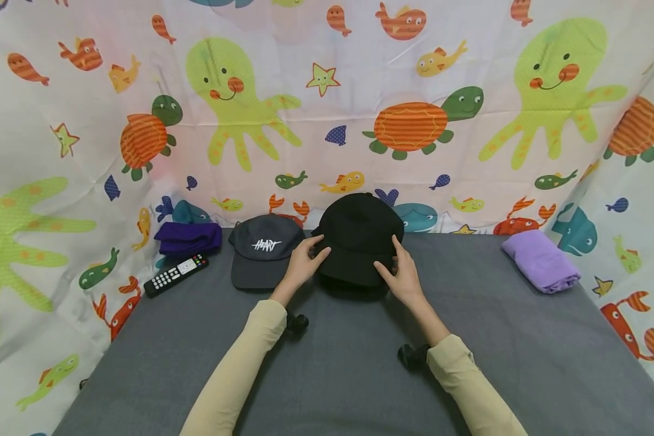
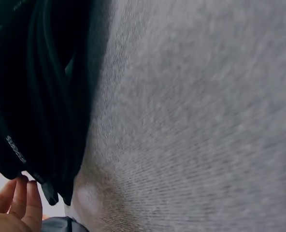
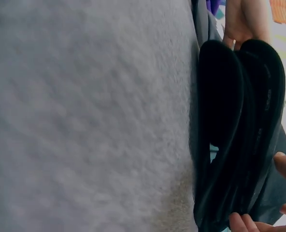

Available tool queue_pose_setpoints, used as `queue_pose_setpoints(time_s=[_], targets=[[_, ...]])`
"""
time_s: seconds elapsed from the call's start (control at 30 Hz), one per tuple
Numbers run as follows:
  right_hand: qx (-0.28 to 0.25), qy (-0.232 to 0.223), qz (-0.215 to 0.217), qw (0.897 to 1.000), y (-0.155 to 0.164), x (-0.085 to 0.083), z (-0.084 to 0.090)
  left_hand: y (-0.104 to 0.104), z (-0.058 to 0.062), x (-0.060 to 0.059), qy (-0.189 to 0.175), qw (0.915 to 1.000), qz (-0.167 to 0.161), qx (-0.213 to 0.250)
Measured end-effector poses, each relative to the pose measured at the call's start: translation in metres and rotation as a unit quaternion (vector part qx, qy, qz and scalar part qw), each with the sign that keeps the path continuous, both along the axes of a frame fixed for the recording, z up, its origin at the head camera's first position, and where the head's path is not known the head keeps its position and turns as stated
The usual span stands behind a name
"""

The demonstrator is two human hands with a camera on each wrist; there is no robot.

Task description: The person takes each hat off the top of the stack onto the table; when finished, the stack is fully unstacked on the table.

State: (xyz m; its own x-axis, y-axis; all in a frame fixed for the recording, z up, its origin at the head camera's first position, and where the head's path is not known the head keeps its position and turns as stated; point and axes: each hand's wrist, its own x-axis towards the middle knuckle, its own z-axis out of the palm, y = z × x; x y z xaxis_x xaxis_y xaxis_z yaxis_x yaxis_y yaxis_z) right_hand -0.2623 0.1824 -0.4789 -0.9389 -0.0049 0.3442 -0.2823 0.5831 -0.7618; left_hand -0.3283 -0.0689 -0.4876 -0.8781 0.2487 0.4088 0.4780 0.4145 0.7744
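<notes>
Both hands pinch the black cap, left hand at its nine o'clock edge, right hand at four o'clock; it sits lifted slightly off the grey table, so handling seems just begun.

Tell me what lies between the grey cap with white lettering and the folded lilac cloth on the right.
In the head view, the black cap lies between the grey cap and the lilac cloth, with the left hand and right hand on its sides. Beyond it, bare grey table.

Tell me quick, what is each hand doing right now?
Left hand: grips the left side of the black cap.
Right hand: grips the cap's right side.
</notes>
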Motion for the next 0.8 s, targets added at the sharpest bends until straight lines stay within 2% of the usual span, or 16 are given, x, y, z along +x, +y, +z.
queue_pose_setpoints(time_s=[0.07, 0.23, 0.33, 0.6, 0.8], targets=[[-0.007, 0.003, 0.002, 1.000, 0.0008, -0.0034, -0.0002, 0.0005, 0.0000, -0.0030, -0.010, 0.9999, -0.001, 0.000], [-0.005, -0.004, -0.009, 1.000, 0.0031, -0.0093, -0.0025, 0.0041, 0.0044, -0.0051, -0.061, 0.9979, 0.013, -0.015], [-0.002, -0.008, -0.019, 1.000, 0.0033, -0.0102, -0.0034, 0.0052, 0.0048, -0.0059, -0.072, 0.9972, 0.015, -0.016], [-0.019, -0.005, -0.025, 0.999, -0.0009, -0.0069, -0.0006, 0.0066, 0.0051, -0.0040, -0.081, 0.9965, 0.021, -0.001], [-0.034, -0.001, -0.016, 0.999, -0.0010, -0.0080, -0.0007, 0.0092, 0.0091, -0.0019, -0.070, 0.9972, 0.025, -0.002]])
